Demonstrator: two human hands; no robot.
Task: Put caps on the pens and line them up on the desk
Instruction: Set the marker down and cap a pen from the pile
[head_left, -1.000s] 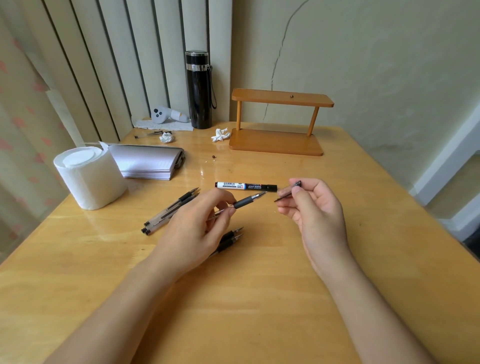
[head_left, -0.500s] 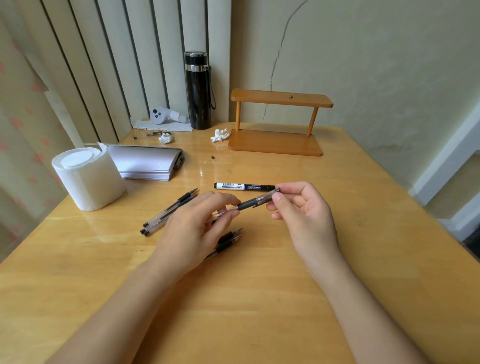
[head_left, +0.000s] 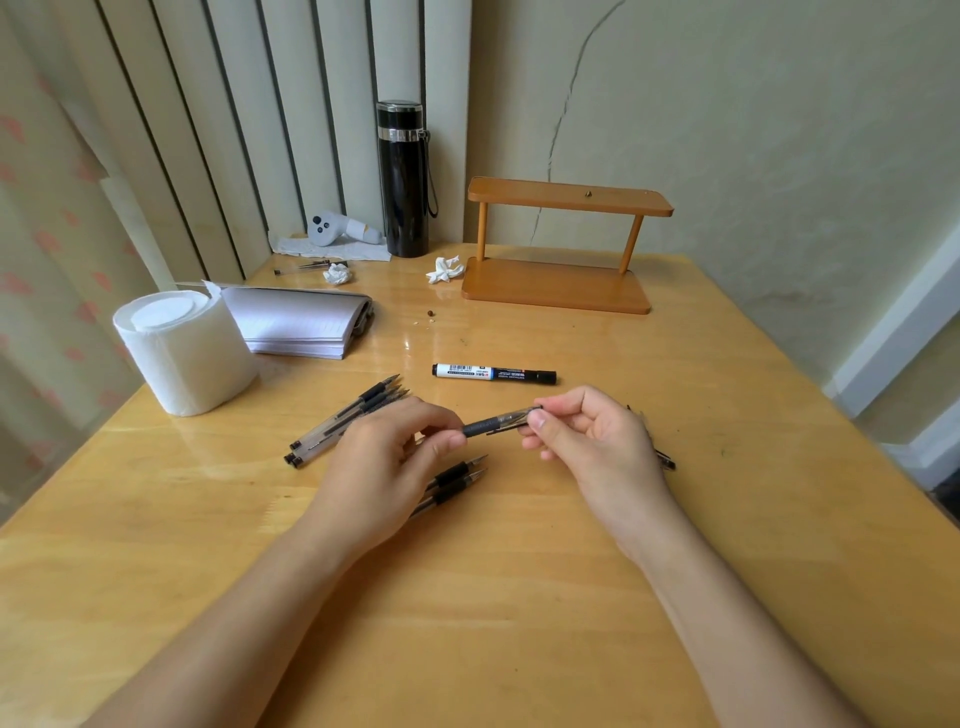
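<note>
My left hand (head_left: 384, 467) pinches the barrel of a clear gel pen with a black grip (head_left: 485, 427), held level above the wooden desk (head_left: 467, 597). My right hand (head_left: 592, 447) grips the clear cap (head_left: 519, 415) that sits over the pen's tip. Three uncapped pens (head_left: 345, 421) lie in a bunch left of my left hand. Two more uncapped pens (head_left: 457, 478) lie partly hidden under that hand. A black and white marker (head_left: 493, 373) lies capped beyond my hands. Dark caps (head_left: 665, 460) peek out behind my right hand.
A toilet-paper roll (head_left: 184, 353) and a notebook (head_left: 306, 325) sit at the left. Further back stand a black flask (head_left: 402, 179), a small wooden shelf (head_left: 558, 244), crumpled tissues (head_left: 444, 269), a white controller (head_left: 337, 228) and another pen (head_left: 306, 267).
My right hand brought the cap leftward onto the pen's tip and pushed it on; the bare tip seen a second ago is now covered. My left hand kept holding the barrel.
</note>
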